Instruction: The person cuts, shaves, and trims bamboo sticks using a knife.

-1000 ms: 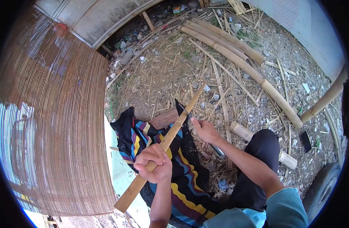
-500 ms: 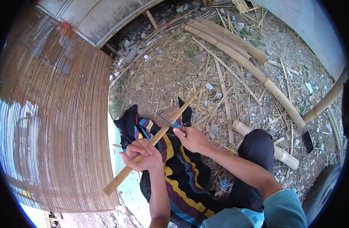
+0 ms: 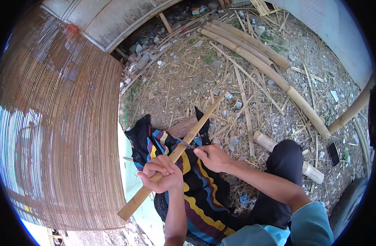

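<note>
A long, flat bamboo strip (image 3: 195, 132) slants from lower left to upper right across my lap, tapering toward its far end. My left hand (image 3: 162, 174) is closed around its lower part, thumb sticking out to the left. In my right hand (image 3: 214, 158) is a knife (image 3: 184, 142), its fist wrapped round the handle. The dark blade lies across the strip a little beyond my left hand. Beneath them spreads a striped cloth (image 3: 196, 197) in black, yellow, maroon and blue. A piece of wood (image 3: 182, 126) shows behind the strip at the cloth's far edge.
A woven slatted screen (image 3: 69, 135) stands at left. Long bamboo poles (image 3: 274, 78) lie at far right, with a short bamboo piece (image 3: 313, 172) beside my knee (image 3: 284, 158). A phone (image 3: 333, 153) rests on ground littered with splinters and stones. A tyre (image 3: 352, 205) is at lower right.
Both hands and the bamboo strip sit slightly further right and lower in view, as the whole scene has shifted a little. The knife has slid down the strip, closer to my left hand.
</note>
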`<state>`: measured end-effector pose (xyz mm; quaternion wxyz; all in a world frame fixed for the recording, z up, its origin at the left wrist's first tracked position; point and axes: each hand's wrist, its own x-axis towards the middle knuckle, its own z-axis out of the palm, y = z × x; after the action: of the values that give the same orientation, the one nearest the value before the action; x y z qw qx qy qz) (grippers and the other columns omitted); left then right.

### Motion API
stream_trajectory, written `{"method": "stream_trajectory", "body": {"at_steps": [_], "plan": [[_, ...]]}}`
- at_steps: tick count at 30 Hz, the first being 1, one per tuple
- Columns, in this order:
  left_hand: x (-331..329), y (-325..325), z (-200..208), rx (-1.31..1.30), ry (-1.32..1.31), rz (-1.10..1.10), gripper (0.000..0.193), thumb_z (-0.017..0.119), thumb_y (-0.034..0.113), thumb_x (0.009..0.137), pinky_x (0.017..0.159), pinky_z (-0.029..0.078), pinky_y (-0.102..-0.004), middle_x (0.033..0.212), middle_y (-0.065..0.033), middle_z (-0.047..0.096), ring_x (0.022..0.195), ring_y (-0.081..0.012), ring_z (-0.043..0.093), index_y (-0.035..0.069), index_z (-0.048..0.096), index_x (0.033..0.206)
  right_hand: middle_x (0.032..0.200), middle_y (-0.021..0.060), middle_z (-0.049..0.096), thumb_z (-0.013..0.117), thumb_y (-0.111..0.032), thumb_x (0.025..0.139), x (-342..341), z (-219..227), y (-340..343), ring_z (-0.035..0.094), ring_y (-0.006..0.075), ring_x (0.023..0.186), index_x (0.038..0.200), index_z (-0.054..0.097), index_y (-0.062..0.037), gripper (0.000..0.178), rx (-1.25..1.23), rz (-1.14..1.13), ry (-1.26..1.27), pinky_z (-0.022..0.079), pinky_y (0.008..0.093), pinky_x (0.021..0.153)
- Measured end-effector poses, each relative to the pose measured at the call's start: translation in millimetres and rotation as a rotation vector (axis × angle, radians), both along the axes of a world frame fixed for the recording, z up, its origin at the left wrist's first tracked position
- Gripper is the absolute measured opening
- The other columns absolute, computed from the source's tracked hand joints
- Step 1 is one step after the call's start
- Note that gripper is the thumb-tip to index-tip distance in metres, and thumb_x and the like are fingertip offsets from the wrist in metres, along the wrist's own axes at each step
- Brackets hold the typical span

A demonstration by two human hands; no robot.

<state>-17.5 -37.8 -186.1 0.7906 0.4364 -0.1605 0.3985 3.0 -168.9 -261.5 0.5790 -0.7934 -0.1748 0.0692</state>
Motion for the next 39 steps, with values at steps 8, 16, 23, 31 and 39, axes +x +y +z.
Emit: {"method": "stream_trajectory", "body": {"at_steps": [8,16,23,31,39], "plan": [[-0.8,0.5,-1.5,0.039,0.009,-0.036,0.059,0.030,0.046,0.094,0.035,0.026,-0.0199,0.040,-0.0019,0.033,0.033,-0.0114,0.033,0.007,0.041,0.050,0.067,0.0258,0.060,0.040,-0.048,0.091,29.3,-17.9,-9.3,0.060,0.0419,0.074,0.091,0.065,0.0011,0.055,-0.111,-0.213,0.225,0.048,0.0454,0.072],[0.1,-8.0,2.0,0.039,0.037,-0.014,0.060,0.027,0.046,0.094,0.033,0.022,-0.0204,0.040,-0.0013,0.031,0.031,-0.0107,0.029,0.009,0.039,0.048,0.064,0.0253,0.058,0.041,-0.046,0.091,23.3,-13.8,-13.4,0.060,0.0423,0.069,0.088,0.064,0.0018,0.054,-0.054,-0.053,0.063,0.047,0.0456,0.068],[-0.3,-4.5,-2.2,0.115,0.014,-0.010,0.058,0.026,0.045,0.095,0.036,0.026,-0.0211,0.042,-0.0013,0.033,0.034,-0.0110,0.030,0.008,0.041,0.052,0.057,0.0219,0.054,0.040,-0.045,0.092,11.1,5.2,-13.6,0.058,0.0385,0.059,0.083,0.061,0.0027,0.053,-0.004,0.073,0.099,0.045,0.0442,0.060],[1.7,-1.5,-3.0,0.184,-0.030,-0.125,0.056,0.031,0.045,0.094,0.039,0.029,-0.0222,0.044,-0.0024,0.036,0.038,-0.0117,0.034,0.006,0.042,0.055,0.050,0.0181,0.047,0.044,-0.031,0.092,-5.1,-2.6,-4.4,0.051,0.0350,0.047,0.077,0.056,0.0020,0.038,0.093,0.044,-0.044,0.041,0.0402,0.049],[-7.4,-7.0,-7.9,0.177,0.047,-0.035,0.057,0.030,0.047,0.094,0.039,0.029,-0.0234,0.044,-0.0031,0.035,0.038,-0.0124,0.033,0.007,0.042,0.055,0.052,0.0203,0.050,0.053,-0.032,0.088,-26.5,19.8,-2.4,0.056,0.0398,0.053,0.079,0.058,0.0016,0.035,0.130,0.117,-0.086,0.042,0.0425,0.049]]}}
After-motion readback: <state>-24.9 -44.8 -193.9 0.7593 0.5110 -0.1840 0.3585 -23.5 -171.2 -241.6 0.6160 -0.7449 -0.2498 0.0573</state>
